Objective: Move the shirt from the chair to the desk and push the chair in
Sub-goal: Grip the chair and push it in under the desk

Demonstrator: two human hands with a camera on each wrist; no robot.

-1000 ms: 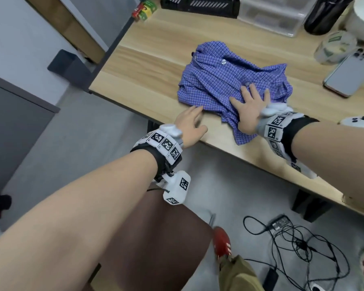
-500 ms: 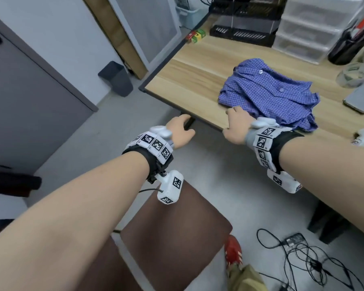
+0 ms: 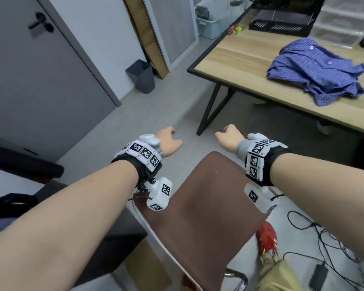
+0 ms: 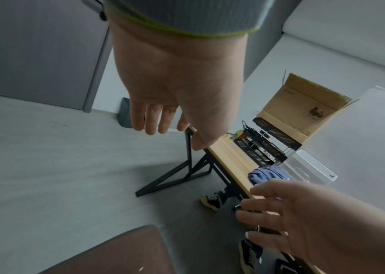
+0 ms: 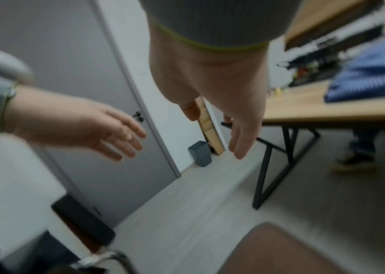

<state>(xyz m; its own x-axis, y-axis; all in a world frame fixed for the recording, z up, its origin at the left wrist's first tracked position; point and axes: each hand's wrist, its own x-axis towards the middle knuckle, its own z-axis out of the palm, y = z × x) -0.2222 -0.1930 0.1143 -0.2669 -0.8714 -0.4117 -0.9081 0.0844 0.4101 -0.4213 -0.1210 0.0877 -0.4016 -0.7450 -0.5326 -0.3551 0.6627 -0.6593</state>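
Observation:
The blue checked shirt point(image 3: 317, 70) lies crumpled on the wooden desk point(image 3: 235, 66) at the upper right, near its front edge. The brown chair seat point(image 3: 206, 215) is below me, away from the desk. My left hand point(image 3: 168, 141) and right hand point(image 3: 229, 137) hover above the floor just beyond the seat's far edge, both empty. In the left wrist view the left hand point(image 4: 163, 118) has loose straight fingers; the right hand point(image 5: 240, 133) looks the same in its own blurred wrist view. Neither hand touches the chair or the shirt point(image 4: 268, 174).
A dark bin point(image 3: 141, 76) stands by the grey door point(image 3: 40, 80). Black desk legs point(image 3: 212, 106) angle down at the desk's left end. Cables point(image 3: 328, 238) lie on the floor at right. Another person's shoes point(image 4: 210, 201) are under the desk. Organisers point(image 3: 282, 24) and drawers sit at the desk's back.
Both hands have left the shirt and the desk edge and pulled back towards me over the chair. The view has swung left and back, and the shirt stays on the desk.

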